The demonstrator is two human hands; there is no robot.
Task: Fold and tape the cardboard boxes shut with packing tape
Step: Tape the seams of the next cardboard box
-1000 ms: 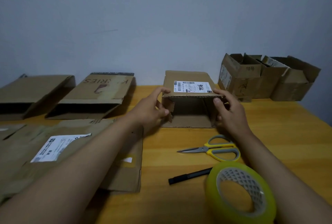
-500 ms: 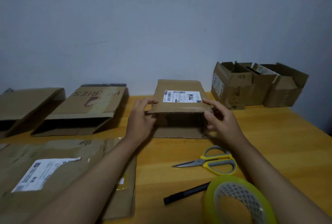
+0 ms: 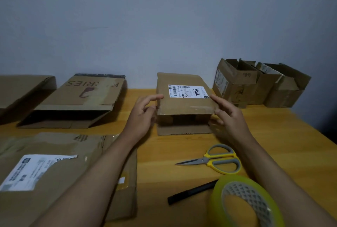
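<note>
Head view shows both hands out over the worktop (image 3: 273, 135), working on the small box (image 3: 184, 104) that sits between them. The left hand (image 3: 144, 115) pinches the box's left edge, thumb and curled fingers on the cardboard. The right hand (image 3: 228, 115) does the same on the right edge, fingertips bent onto the top flap. That flap, with a white label (image 3: 187, 91) on it, is folded down over the near opening, though a dark gap shows beneath it and the bottom flap juts out flat toward the person.

My read is that the folding step is in hand: the top flap is down, nothing is taped. Next the flaps need pressing flush, with one hand holding them while the other goes for the tape (image 3: 246, 203), which stands close below the right forearm. The scissors (image 3: 215, 161) lie just nearer than the right hand, a black pen (image 3: 191, 192) nearer again.

Left of the left hand lie flattened boxes (image 3: 78, 102); beyond the right hand, against the wall, stand open boxes (image 3: 259, 84) not yet closed.
</note>
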